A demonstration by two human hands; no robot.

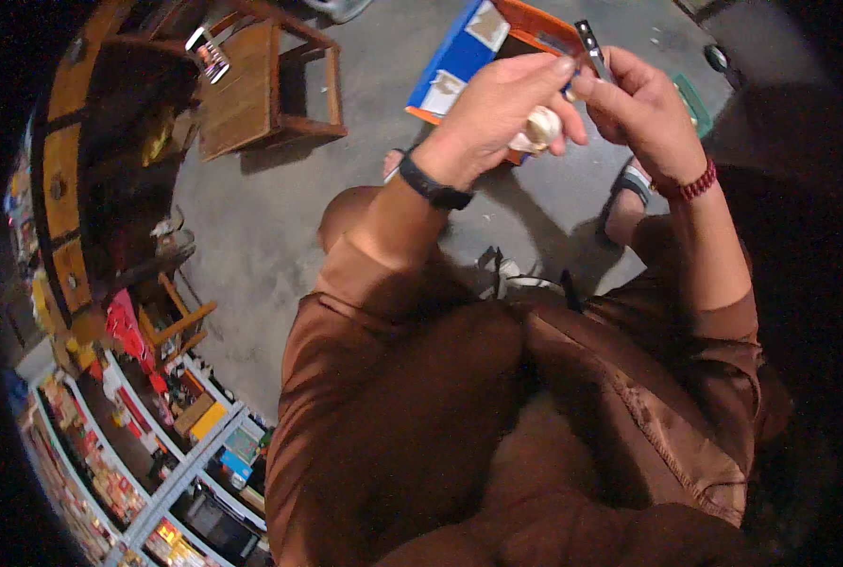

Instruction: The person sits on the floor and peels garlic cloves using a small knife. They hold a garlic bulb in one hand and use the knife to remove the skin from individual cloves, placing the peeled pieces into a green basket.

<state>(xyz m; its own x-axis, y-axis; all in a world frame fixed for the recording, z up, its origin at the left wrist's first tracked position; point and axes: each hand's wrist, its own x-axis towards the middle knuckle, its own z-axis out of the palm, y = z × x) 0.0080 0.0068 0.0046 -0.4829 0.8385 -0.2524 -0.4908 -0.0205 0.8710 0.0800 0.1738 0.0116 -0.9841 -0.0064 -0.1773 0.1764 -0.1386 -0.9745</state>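
My left hand [513, 106], with a black band on its wrist, holds a whitish garlic bulb [543, 126] against its curled fingers. Its thumb and forefinger meet near a small pale piece, partly hidden. Close beside it on the right, my right hand [630, 106], wearing a dark red bead bracelet, grips a narrow black-and-metal hand tool [591, 44] that points up and left; its exact kind is unclear. Both hands are raised above a blue and orange box [457, 53] with a dark interior, which they partly cover.
A wooden stool [240, 92] bears a lit phone [207, 55] at upper left. A green plastic container [692, 106] is partly hidden behind my right hand. Wooden drawers [63, 177] and stocked metal shelves [159, 496] line the left. My sandalled feet rest on the concrete floor [251, 227].
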